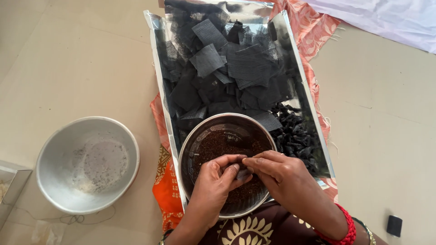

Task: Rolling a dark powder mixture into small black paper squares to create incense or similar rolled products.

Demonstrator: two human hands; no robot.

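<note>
Both of my hands meet over a round steel bowl (190, 145) filled with dark brown seeds (218, 143). My left hand (217, 181) and my right hand (278, 174) pinch a small piece of dark net cloth (242, 173) between their fingertips. The bowl rests on the near end of a shiny metal tray (156, 81). Several cut squares of black net cloth (218, 68) cover the tray's far part. A heap of small black tied bundles (295, 134) lies on the tray to the right of the bowl.
A large empty aluminium basin (86, 163) with pale residue stands on the floor at left. Orange patterned cloth (168, 195) lies under the tray. A white sheet (386, 18) is at the top right, a small black object (394, 225) at the lower right.
</note>
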